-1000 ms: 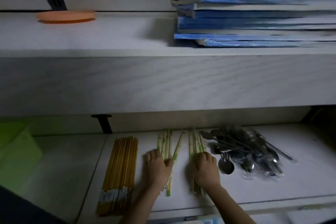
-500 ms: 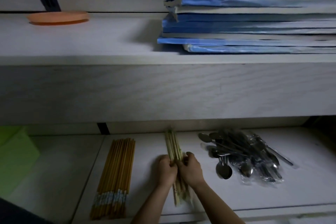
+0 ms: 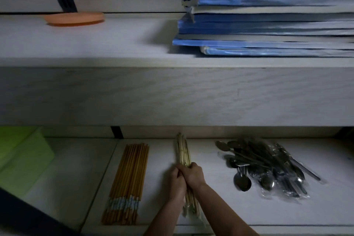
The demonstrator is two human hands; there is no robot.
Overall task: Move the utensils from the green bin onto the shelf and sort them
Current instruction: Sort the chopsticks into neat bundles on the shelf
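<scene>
both hands' fingers grip the pale chopstick bundle on the shelf.

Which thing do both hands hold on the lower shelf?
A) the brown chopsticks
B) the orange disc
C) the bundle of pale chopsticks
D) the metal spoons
C: the left hand and the right hand both grip the bundle of pale chopsticks, between the brown chopsticks and the spoons.

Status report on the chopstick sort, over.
Left hand and right hand grip the pale chopstick bundle. Brown chopsticks lie left of it, spoons right, both apart. Nothing in the way.
</scene>
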